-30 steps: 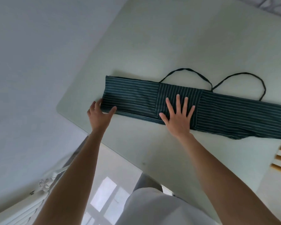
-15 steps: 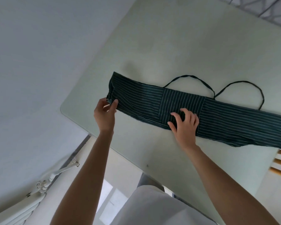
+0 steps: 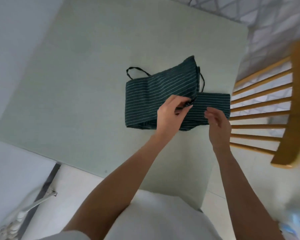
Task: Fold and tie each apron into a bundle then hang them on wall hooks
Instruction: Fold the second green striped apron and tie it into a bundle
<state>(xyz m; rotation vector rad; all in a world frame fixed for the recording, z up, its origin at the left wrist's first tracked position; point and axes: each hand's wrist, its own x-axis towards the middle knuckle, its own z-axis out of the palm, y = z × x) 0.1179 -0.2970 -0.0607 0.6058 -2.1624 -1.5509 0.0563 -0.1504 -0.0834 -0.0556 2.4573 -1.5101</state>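
Note:
A dark green apron [image 3: 156, 90] with thin white stripes lies on the pale green table [image 3: 87, 70], folded into a long band with its left part doubled over toward the right. My left hand [image 3: 170, 115] pinches the corner of that folded-over flap, which stands slightly lifted. My right hand [image 3: 218, 122] hovers just above the right part of the band with fingers apart and holds nothing. One black strap loop [image 3: 135, 71] sticks out at the apron's far left; another strap [image 3: 202, 82] hangs beside the raised flap.
A wooden slatted chair back [image 3: 270, 108] stands close at the table's right edge. A grey wall runs along the left, with a white radiator [image 3: 16, 220] low at the bottom left. A patterned floor shows at the top right.
My left hand lifted the apron's left end and carried it rightward over the middle, folding the band. My right hand came off the cloth and opened above the right part. The view swung right.

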